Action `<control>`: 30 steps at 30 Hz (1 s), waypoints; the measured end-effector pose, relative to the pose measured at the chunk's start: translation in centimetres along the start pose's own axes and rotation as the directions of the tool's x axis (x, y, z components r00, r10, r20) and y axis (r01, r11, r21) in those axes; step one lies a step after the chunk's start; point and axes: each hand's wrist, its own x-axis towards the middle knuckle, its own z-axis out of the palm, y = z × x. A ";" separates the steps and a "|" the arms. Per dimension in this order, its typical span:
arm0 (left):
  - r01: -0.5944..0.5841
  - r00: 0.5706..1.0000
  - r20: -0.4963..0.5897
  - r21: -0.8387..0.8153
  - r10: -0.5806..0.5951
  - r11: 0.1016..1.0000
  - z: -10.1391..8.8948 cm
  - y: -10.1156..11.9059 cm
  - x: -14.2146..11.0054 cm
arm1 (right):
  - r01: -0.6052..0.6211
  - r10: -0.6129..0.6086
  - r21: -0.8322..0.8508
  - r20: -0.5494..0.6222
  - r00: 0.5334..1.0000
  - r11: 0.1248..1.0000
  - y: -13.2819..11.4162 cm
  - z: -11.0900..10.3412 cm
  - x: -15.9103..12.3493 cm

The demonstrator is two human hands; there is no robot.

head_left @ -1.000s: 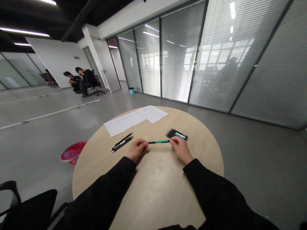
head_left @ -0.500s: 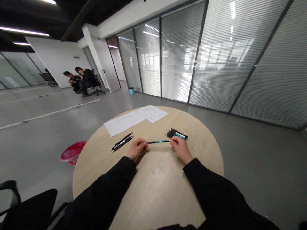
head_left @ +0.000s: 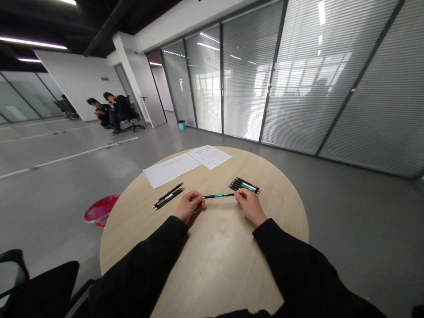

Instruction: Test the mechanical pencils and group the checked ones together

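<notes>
A green and black pen [head_left: 219,195] is held level just above the round wooden table [head_left: 212,247]. My left hand [head_left: 187,206] pinches its left end, fingers curled closed. My right hand [head_left: 249,205] pinches its right end, fingers also closed. Just beyond my right hand lies a bundle of several dark pens [head_left: 245,185], one with green on it. To the left of my left hand a pair of black pens [head_left: 168,196] lies on the tabletop.
Two white paper sheets [head_left: 172,169] [head_left: 210,156] lie at the table's far edge. A red basin [head_left: 99,210] stands on the grey floor to the left. A black chair [head_left: 36,287] is at lower left. Two people sit far off at the left; glass partitions stand behind.
</notes>
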 end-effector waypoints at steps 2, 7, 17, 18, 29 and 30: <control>0.003 1.000 0.002 0.001 -0.003 1.000 0.0 0.1 0.0 | -0.002 0.002 -0.002 0.001 1.000 1.000 -0.1 0.0 0.0; -0.004 1.000 0.009 -0.003 0.004 1.000 0.0 0.1 -0.1 | 0.001 -0.001 0.011 0.005 1.000 1.000 -0.2 -0.1 0.1; 0.007 1.000 0.000 0.005 -0.007 1.000 0.1 0.3 -0.2 | 0.001 -0.001 -0.016 -0.001 1.000 1.000 -0.5 -0.2 -0.1; 0.006 1.000 0.000 0.000 -0.006 1.000 0.1 0.3 -0.2 | -0.002 0.002 -0.015 0.000 1.000 1.000 -0.5 -0.2 -0.1; 0.002 1.000 -0.003 0.009 -0.002 1.000 0.2 0.3 -0.2 | 0.018 -0.018 -0.034 -0.004 1.000 0.999 -0.1 -0.1 0.0; 0.005 1.000 -0.001 0.010 -0.005 1.000 0.2 0.4 -0.3 | 0.017 -0.017 -0.035 -0.003 1.000 0.999 -0.2 -0.1 -0.1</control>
